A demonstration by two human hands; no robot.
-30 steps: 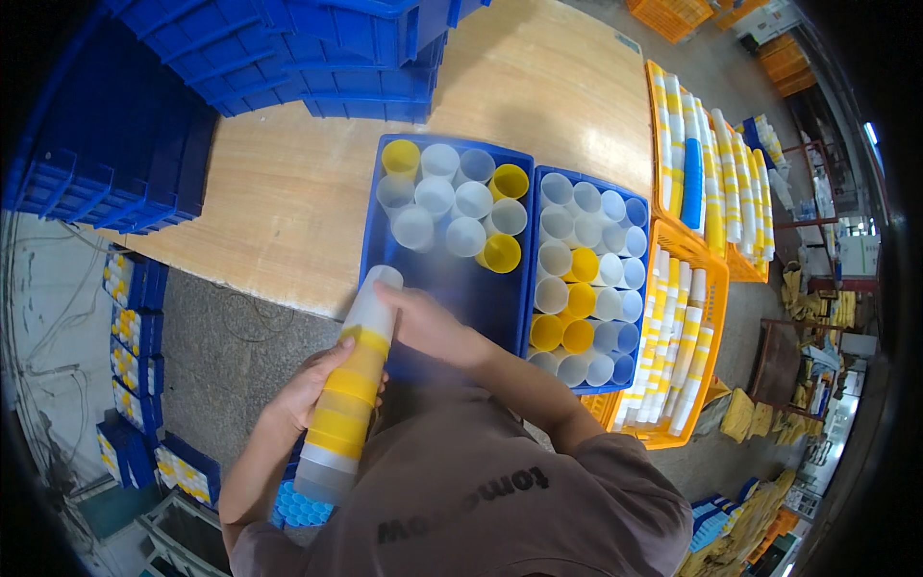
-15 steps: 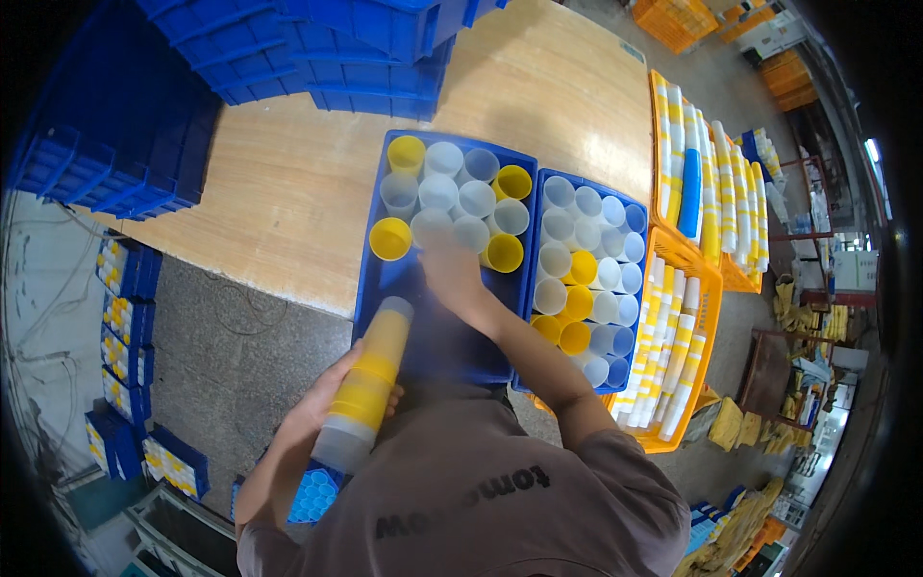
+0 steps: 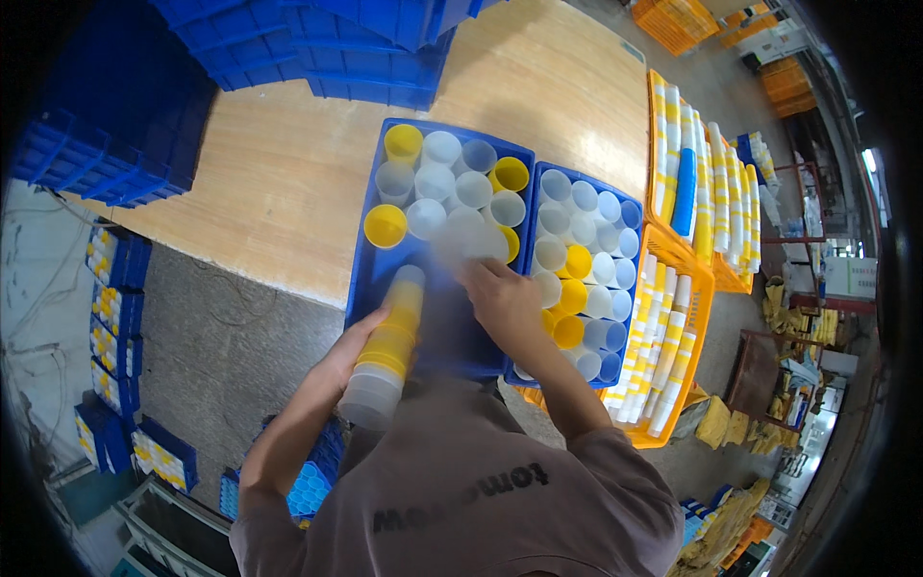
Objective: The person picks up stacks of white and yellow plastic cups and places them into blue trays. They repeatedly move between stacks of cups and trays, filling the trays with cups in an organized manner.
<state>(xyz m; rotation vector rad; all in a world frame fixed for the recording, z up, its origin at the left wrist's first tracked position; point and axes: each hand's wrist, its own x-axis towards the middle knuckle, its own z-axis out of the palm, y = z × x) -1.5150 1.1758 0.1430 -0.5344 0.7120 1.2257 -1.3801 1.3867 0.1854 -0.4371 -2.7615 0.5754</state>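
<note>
My left hand (image 3: 356,348) is wrapped round a long nested stack of plastic cups (image 3: 389,341), yellow in the middle and translucent white at both ends. The stack slants over the near left part of a blue crate (image 3: 358,279). Over the same crate, the fingers of my right hand (image 3: 500,300) are closed on a translucent white cup (image 3: 466,242), smeared by motion. Beyond it, separate cups stand mouth up in rows, among them a yellow cup (image 3: 386,226) and a white cup (image 3: 426,219). The crate's near part shows its dark blue bottom.
A second blue crate (image 3: 588,180) full of white and yellow cups adjoins on the right. Past it, orange baskets (image 3: 699,337) hold long cup stacks. Tall blue crates (image 3: 375,87) stand on the wooden table (image 3: 279,183); more cup-filled crates (image 3: 120,337) line the floor at left.
My right hand has moved right and slightly nearer with the blurred white cup. The stack in my left hand has shifted a little right and is more upright in the picture.
</note>
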